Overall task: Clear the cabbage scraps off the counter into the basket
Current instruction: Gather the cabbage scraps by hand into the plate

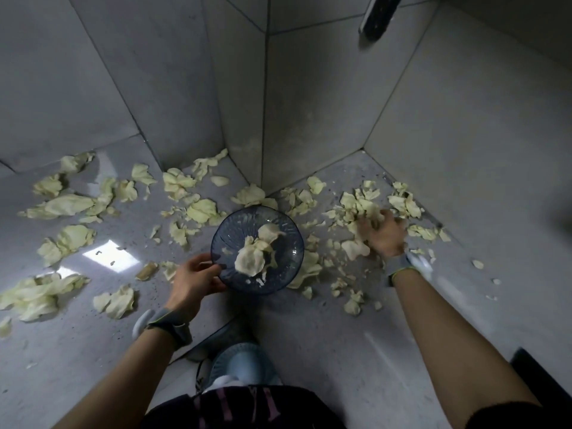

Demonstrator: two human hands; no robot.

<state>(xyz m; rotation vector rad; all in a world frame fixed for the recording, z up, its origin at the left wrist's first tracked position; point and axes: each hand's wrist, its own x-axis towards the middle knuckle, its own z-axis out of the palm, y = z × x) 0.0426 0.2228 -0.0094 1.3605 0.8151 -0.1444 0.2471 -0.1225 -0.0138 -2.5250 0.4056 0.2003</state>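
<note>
Where the counter [77, 351] runs out of frame at the left, cabbage scraps [62, 205] lie loose on it: pale yellow-green, thin, crinkled, ragged-edged. The lowest clumps are cut off by the frame edge. Counter surface is grey, speckled and glossy, with a bright rectangular glare patch [110, 257] among the scraps.

Left hand [193, 281]: fingers and thumb curled over the near-left rim of the basket [291, 267], gripping it. A grey wristband [164, 323] sits on that wrist. The basket is round, dark blue, translucent plastic with ribs radiating from the middle, and stands on the counter in front of the wall corner. A few curled leaf pieces [250, 258] lie inside; scraps ring it on every side but the near one.

Tiled wall [309, 103] behind: large matte grey tiles with thin dark joints.

Right hand [385, 233]: knuckles up, resting on the dense, finer-torn litter right of the basket. It is motion-blurred; the fingers may be dug into the scraps, but I cannot tell whether they grasp any.

Top right, a dark object [376, 17] on the wall, cut off, unidentifiable. Bottom right, a dark slab [544, 379], partly out of frame.
</note>
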